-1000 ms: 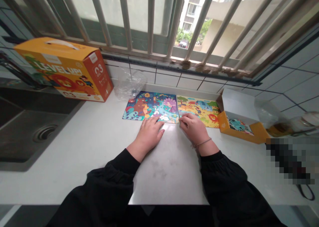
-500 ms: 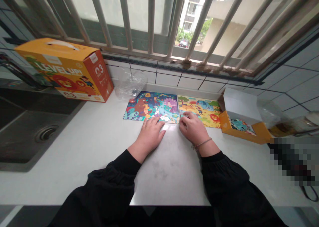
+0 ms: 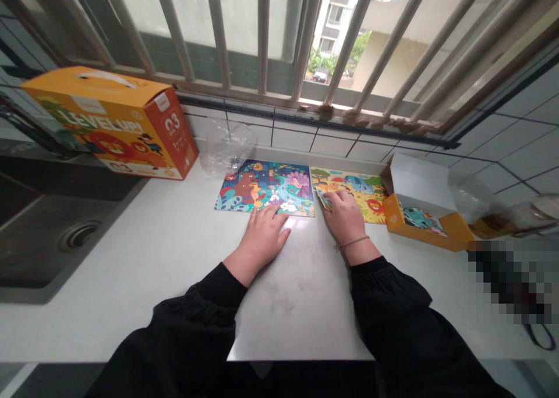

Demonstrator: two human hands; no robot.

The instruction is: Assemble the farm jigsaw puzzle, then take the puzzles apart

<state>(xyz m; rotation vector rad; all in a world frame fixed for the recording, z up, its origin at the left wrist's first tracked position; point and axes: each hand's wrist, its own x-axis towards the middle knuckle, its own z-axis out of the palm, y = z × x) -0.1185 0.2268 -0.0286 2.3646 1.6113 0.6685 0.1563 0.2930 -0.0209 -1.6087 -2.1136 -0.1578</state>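
Note:
A dark blue picture puzzle (image 3: 292,173) with animals lies flat on the counter. My left hand (image 3: 263,235) rests with spread fingers on its lower edge, near the white rabbits. To its right is a yellow picture puzzle (image 3: 371,183) with a lion and an elephant, partly covered by my right hand (image 3: 345,214). The thumb and fingers of that hand pinch a small puzzle piece (image 3: 322,199), over the left side of the yellow picture. Most of the piece is hidden by the fingers.
An open orange box (image 3: 454,235) holding loose pieces (image 3: 421,219) stands at the right. A crumpled clear plastic bag (image 3: 227,147) and a large orange carton (image 3: 109,124) are at back left, beside the sink (image 3: 39,229). Window bars (image 3: 262,37) rise behind the white counter (image 3: 288,310).
My right hand has shifted slightly away from me and to the right, and the pinched puzzle piece now shows at its fingertips, tilted. My left hand has stayed in place.

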